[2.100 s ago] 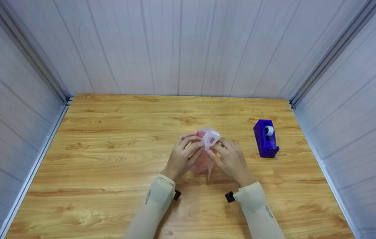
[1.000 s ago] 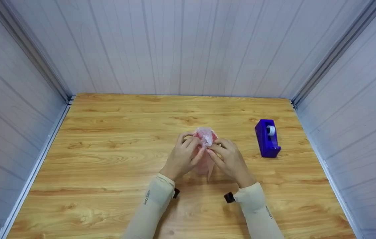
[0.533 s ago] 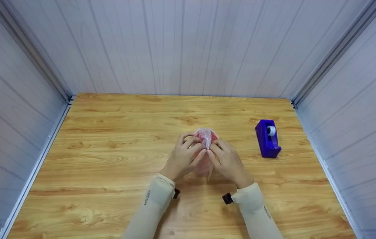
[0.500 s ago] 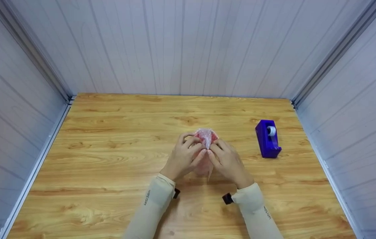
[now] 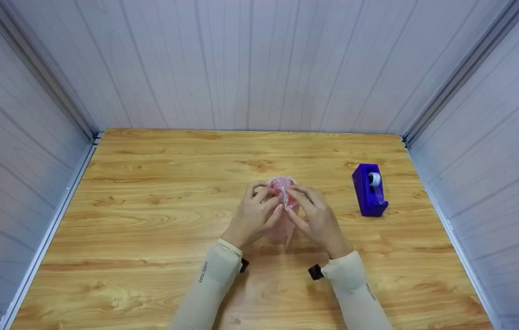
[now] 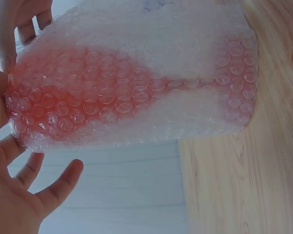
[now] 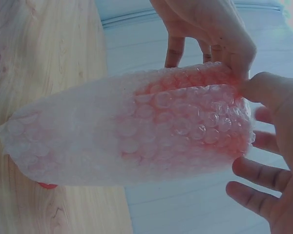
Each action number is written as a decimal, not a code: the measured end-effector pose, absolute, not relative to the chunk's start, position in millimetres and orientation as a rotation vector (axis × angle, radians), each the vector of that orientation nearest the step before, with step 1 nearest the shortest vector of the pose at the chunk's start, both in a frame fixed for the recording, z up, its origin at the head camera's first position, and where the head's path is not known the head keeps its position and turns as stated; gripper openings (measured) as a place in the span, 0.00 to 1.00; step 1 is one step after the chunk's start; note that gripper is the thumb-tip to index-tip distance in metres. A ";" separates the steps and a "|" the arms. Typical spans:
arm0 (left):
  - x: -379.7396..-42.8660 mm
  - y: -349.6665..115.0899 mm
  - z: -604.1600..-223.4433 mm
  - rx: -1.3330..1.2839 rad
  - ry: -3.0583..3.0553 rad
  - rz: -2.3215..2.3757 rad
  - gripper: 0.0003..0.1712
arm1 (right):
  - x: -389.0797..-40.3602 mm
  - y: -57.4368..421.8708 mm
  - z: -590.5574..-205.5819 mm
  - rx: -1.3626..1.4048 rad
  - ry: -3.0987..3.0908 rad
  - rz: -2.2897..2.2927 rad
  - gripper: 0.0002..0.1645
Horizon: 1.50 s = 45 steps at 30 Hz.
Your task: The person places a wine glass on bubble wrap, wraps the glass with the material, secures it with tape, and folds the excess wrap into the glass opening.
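A red goblet [image 6: 83, 83] stands upright on the table inside a sleeve of clear bubble wrap [image 7: 176, 117]; its bowl, thin stem and foot show through in the left wrist view. A sliver of its red foot [image 7: 47, 185] peeks out at the bottom in the right wrist view. My left hand [image 5: 255, 213] pinches the gathered wrap at the top rim from the left. From the right, my right hand [image 5: 317, 215] holds the same top edge, thumb low and index finger laid over the fold. The exact fingertip contact is partly hidden.
A blue tape dispenser [image 5: 369, 190] with a white tape roll [image 5: 374, 178] stands on the wooden table [image 5: 149, 220] to the right of the hands. Pale panel walls [image 5: 250, 64] enclose the table at the back and both sides.
The loose wrap that stuck up over the goblet's top is now folded down and flatter. The right index and middle fingers have shifted forward over the fold. The left hand stays nearly put.
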<state>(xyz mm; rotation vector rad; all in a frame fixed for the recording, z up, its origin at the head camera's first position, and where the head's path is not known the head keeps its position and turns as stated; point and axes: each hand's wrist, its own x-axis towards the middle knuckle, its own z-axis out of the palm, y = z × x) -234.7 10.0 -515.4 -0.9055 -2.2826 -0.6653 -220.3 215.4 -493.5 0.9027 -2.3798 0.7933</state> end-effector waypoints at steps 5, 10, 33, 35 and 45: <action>-235.2 8.6 -518.7 -0.920 -2.233 -0.722 0.15 | -220.2 215.5 -493.8 0.933 -2.455 0.713 0.25; -235.5 8.1 -522.5 -0.929 -2.154 -0.814 0.11 | -219.9 214.9 -493.9 0.921 -2.539 0.682 0.25; -237.3 17.8 -495.8 -0.947 -2.317 -0.428 0.20 | -221.7 211.7 -481.0 1.009 -2.685 0.606 0.20; -237.1 18.9 -494.6 -0.935 -2.338 -0.398 0.21 | -222.1 210.2 -476.7 1.009 -2.764 0.582 0.24; -236.4 22.2 -496.0 -0.928 -2.322 -0.347 0.23 | -231.7 198.8 -470.0 0.916 -2.958 0.405 0.19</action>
